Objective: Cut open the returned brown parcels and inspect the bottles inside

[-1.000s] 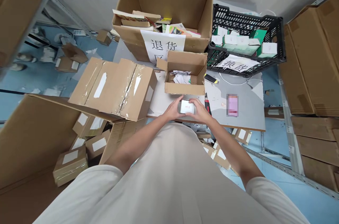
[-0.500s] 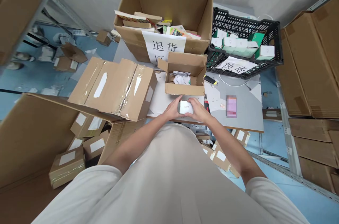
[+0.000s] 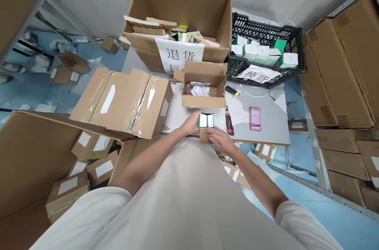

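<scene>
At the table's front edge stands a small box (image 3: 206, 120) with white inner flaps and green edges. A brown cardboard flap (image 3: 204, 136) juts from its near side, toward my body. My left hand (image 3: 191, 123) grips the box from the left, with its fingertips at the far left corner. My right hand (image 3: 220, 138) has its fingers closed over the right side of the brown flap. Just beyond is an open carton (image 3: 204, 102) with crumpled white paper inside. To the right of my hands lies a red-and-black utility knife (image 3: 229, 123).
Behind stand a large labelled carton (image 3: 142, 49) of books and a black crate (image 3: 301, 53) of green-and-white boxes. A phone (image 3: 255, 119) and a yellow-black cutter (image 3: 231, 90) lie on the table (image 3: 274, 131). Taped cartons (image 3: 124, 102) are on the left.
The small box's top was white with handwriting; now white inner flaps and a brown flap show. My right hand has moved nearer my body, from the box's side onto the flap.
</scene>
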The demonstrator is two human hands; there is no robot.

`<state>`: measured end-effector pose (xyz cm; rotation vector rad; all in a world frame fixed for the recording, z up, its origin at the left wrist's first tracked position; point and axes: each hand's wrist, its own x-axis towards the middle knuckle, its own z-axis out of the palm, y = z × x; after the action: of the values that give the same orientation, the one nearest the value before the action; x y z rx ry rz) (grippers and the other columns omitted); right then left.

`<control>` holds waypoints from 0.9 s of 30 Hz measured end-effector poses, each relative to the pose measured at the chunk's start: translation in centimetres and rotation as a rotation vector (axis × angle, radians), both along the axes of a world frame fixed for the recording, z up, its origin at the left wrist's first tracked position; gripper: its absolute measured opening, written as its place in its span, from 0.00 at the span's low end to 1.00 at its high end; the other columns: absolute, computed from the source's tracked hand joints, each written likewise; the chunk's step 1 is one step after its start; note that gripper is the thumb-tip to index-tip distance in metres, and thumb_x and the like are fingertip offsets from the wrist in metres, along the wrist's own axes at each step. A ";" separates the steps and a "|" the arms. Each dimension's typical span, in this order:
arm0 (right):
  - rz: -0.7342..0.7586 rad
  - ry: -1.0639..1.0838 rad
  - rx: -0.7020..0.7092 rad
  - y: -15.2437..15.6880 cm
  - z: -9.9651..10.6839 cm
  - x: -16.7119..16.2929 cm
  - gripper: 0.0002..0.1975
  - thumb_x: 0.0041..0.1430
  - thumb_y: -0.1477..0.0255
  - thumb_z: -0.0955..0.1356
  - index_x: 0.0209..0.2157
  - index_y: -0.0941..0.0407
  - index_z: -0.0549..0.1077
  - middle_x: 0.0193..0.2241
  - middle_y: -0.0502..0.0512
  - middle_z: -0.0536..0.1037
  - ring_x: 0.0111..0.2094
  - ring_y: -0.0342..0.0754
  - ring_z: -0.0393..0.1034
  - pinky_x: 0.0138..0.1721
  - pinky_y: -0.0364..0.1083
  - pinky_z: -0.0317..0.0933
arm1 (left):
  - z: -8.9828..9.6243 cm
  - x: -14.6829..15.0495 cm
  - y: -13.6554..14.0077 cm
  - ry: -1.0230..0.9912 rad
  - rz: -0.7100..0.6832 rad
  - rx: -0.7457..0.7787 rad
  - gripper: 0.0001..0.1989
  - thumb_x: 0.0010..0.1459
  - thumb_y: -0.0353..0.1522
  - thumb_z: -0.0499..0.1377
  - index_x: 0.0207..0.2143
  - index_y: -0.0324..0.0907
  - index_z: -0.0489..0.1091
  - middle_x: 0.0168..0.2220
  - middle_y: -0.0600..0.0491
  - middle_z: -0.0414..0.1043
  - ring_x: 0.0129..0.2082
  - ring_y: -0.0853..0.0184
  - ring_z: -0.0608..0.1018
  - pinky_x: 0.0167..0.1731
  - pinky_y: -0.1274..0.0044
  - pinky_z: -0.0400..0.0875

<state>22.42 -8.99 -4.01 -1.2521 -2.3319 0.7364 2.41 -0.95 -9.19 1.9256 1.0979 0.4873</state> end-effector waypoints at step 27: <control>-0.290 0.228 -0.092 3.6 -2.3 3.1 0.23 0.55 0.60 0.70 0.51 0.53 0.70 0.55 0.63 0.70 0.55 0.56 0.67 0.52 0.56 0.65 | 2.7 -2.0 0.2 0.175 -0.132 0.391 0.35 0.52 0.52 0.59 0.54 0.37 0.63 0.58 0.35 0.63 0.59 0.48 0.65 0.56 0.59 0.59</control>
<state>25.53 -5.42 -6.35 -1.4258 -1.9041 0.8442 0.43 -0.75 -6.53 2.4040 1.0308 0.4944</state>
